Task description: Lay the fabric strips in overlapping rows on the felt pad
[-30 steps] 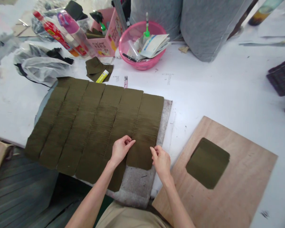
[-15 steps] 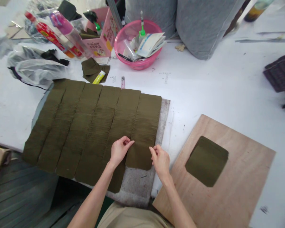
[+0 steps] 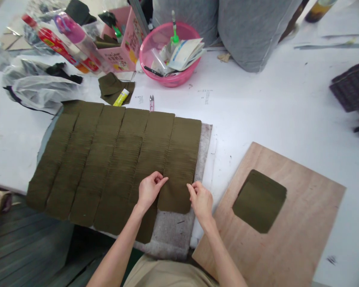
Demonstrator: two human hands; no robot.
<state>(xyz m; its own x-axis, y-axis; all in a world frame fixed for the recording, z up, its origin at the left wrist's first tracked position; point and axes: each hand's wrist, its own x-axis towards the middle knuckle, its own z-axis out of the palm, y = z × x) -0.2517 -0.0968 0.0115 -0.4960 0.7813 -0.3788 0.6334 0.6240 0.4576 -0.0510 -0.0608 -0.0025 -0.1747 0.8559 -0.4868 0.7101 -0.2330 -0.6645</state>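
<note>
Olive-green fabric pieces (image 3: 107, 159) lie in overlapping rows on a grey felt-like board (image 3: 173, 231). Both hands are at the nearest piece of the rightmost row, a fabric piece (image 3: 175, 199) with rounded corners. My left hand (image 3: 149, 191) pinches its left edge between thumb and fingers. On the opposite edge, my right hand (image 3: 201, 199) is closed in a pinch as well. The piece lies flat over the row behind it. To the right, a stack of olive fabric pieces (image 3: 260, 201) rests on a plywood board (image 3: 305, 215).
Behind the rows are small pink thread snips (image 3: 151, 103), a yellow tube (image 3: 121, 97) on fabric scraps, and a pink basin (image 3: 170, 81) of odds and ends. Bottles (image 3: 54, 42), a pink box (image 3: 119, 57) and a clear plastic bag (image 3: 42, 89) stand or lie at the back left.
The view has shifted slightly, so the scene sits a little further left. Both hands keep their pinch on the same fabric piece, with almost no movement.
</note>
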